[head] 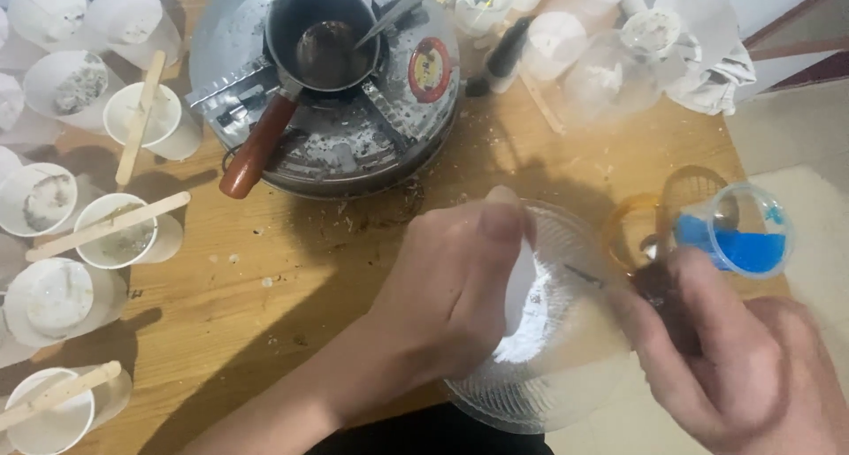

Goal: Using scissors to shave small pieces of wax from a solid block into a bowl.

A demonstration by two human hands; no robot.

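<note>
My left hand (460, 278) grips the rim of a clear ribbed plastic cup (553, 331), thumb pressed over its near-left edge, fingers curled round the outside. The cup sits at the front edge of the wooden table (265, 278), partly overhanging it. My right hand (752, 367) is clenched around a dark handle, too blurred to name, held just beside the cup's right rim. Above that hand, near the table's right edge, a small clear cup of blue stuff (741, 234) lies tilted. Behind, toward the back edge, a round metal stove (354, 137) carries a dark pot (323, 39) with a reddish handle. White paper cups (53, 300) with wooden sticks (106, 227) line the left edge.
</note>
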